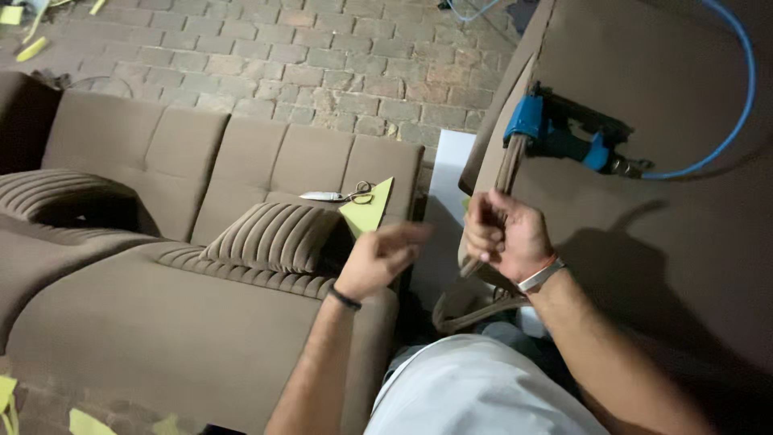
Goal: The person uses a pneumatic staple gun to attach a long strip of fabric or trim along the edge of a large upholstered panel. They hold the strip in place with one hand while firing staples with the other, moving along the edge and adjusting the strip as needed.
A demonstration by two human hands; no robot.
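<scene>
My right hand (501, 236) is closed around a brown fabric strap (507, 169) that runs up to a blue pneumatic staple gun (555, 137) resting on a brown upholstered panel (660, 225). The strap's loose end loops down below my wrist. My left hand (378, 256) hovers open and blurred, fingers spread, holding nothing, just left of the right hand and above the sofa's edge. A yellow foam triangle (369, 207) stands just behind it.
A brown sofa (161, 322) with ribbed cushions (270, 236) fills the left. Scissors (342, 195) lie on its backrest. A blue air hose (737, 97) curves over the panel. The floor is brick paving (282, 56) with yellow foam scraps (32, 50).
</scene>
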